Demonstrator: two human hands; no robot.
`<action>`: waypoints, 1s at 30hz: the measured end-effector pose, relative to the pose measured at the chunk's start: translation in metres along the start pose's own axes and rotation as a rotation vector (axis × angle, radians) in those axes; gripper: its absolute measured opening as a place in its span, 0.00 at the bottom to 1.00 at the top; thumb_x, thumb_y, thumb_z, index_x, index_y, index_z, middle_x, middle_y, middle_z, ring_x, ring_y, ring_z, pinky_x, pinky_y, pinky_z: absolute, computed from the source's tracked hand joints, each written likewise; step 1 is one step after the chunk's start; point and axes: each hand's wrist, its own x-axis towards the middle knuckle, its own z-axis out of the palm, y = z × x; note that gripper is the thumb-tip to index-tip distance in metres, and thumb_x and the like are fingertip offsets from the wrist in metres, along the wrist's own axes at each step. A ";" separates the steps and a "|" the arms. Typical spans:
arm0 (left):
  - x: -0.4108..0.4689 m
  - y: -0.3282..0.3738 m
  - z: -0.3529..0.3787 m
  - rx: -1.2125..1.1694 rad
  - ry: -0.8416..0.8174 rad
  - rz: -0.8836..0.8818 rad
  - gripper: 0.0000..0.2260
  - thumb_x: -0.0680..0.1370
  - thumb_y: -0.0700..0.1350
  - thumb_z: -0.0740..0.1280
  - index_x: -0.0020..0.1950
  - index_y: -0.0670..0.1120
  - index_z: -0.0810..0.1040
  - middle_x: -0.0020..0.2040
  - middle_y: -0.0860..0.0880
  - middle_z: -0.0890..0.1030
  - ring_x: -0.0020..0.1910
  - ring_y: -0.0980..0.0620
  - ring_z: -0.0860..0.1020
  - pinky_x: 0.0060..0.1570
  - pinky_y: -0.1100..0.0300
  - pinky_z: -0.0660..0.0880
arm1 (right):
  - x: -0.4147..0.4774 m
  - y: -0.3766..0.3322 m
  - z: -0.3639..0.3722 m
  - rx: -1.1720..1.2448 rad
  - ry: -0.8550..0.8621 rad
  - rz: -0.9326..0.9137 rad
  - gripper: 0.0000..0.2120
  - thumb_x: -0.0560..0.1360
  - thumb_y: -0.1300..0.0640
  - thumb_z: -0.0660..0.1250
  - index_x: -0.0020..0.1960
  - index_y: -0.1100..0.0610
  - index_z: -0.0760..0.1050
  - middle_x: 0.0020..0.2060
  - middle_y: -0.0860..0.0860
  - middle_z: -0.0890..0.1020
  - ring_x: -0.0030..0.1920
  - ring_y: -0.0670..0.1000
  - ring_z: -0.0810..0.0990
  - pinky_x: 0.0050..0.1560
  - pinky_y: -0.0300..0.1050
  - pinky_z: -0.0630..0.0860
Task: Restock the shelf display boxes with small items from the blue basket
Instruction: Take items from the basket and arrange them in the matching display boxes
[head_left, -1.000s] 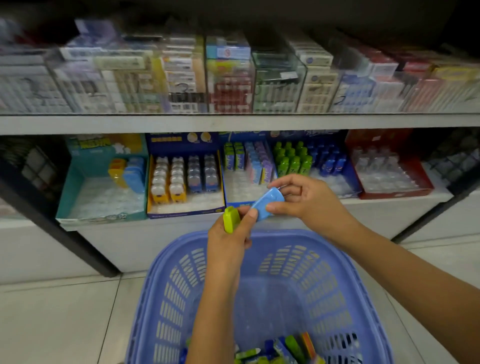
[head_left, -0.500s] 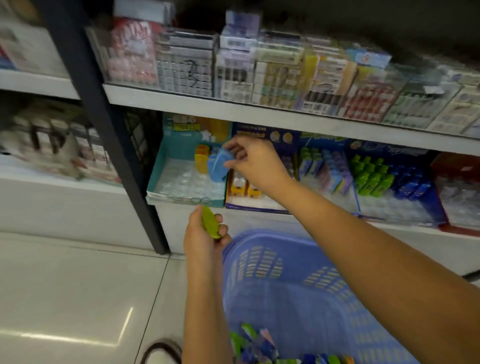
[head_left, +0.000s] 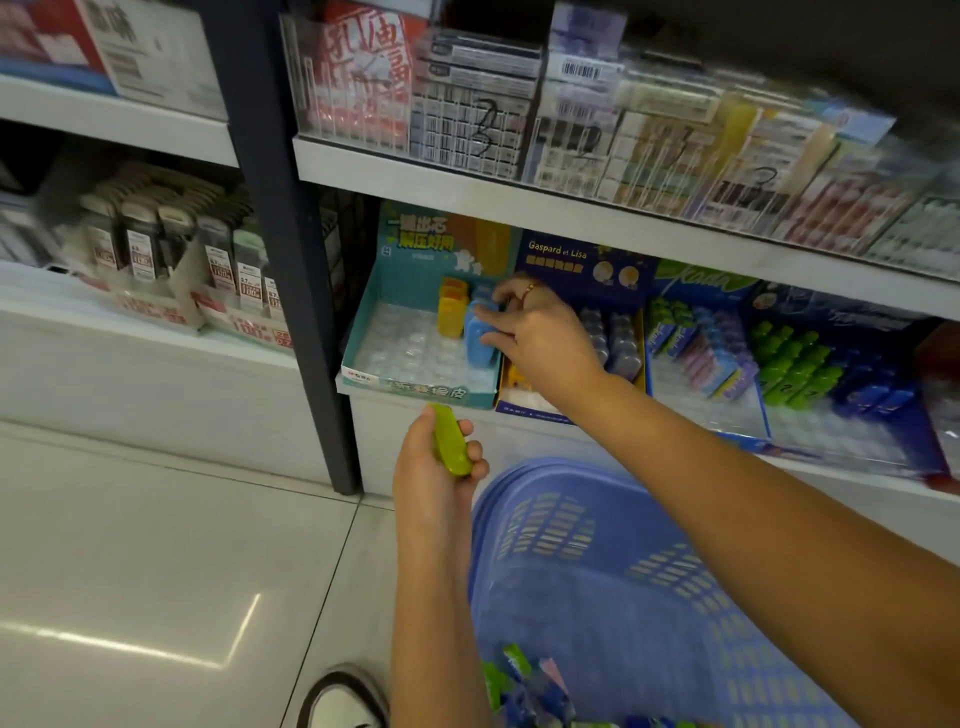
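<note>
- Our right hand reaches into the teal box on the lower shelf, fingers curled round a blue item that stands upright at the box's right wall.
- The blue item sits just beside a short row of yellow items, also upright; we cannot tell if they touch.
- There is a ring on 1 right finger.
- Our left hand hangs below the shelf edge, above the floor, left of the basket; fingers and thumb are clamped on a green item, held on edge.
- The teal box floor is mostly bare clear blister tray; stock fills only its back right corner.
- The blue basket sits on the floor under our right forearm; we see mixed green and blue small items in its bottom, blurred.
- Right of the teal box is a navy box with small bottles, partly hidden by our right arm.
- Further right, more boxes hold purple, green and blue items.
- The upper shelf carries clear bins of packaged goods, with "3" handwritten on some fronts.
- A dark post splits this bay from the left bay, where dark packets stand.
- A shoe shows at the bottom edge on the tile floor.
</note>
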 end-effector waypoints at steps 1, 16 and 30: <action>0.000 0.000 -0.001 -0.012 -0.009 0.010 0.10 0.80 0.47 0.60 0.43 0.45 0.76 0.32 0.49 0.77 0.26 0.55 0.71 0.24 0.65 0.69 | -0.001 0.002 0.000 -0.067 0.038 -0.027 0.12 0.74 0.60 0.68 0.58 0.59 0.77 0.51 0.52 0.78 0.53 0.52 0.77 0.54 0.47 0.74; 0.005 -0.004 -0.001 -0.016 -0.031 0.003 0.10 0.80 0.45 0.59 0.44 0.43 0.76 0.33 0.48 0.76 0.27 0.54 0.71 0.25 0.64 0.69 | 0.014 -0.009 -0.002 -0.671 -0.223 -0.153 0.21 0.79 0.64 0.57 0.71 0.61 0.61 0.64 0.58 0.73 0.63 0.59 0.71 0.56 0.51 0.74; 0.003 -0.001 0.005 -0.029 -0.077 -0.005 0.12 0.81 0.45 0.58 0.47 0.41 0.77 0.34 0.46 0.78 0.29 0.53 0.73 0.27 0.64 0.72 | -0.004 -0.018 -0.003 -0.759 -0.192 -0.185 0.27 0.74 0.68 0.58 0.72 0.62 0.59 0.55 0.60 0.78 0.47 0.59 0.79 0.36 0.48 0.66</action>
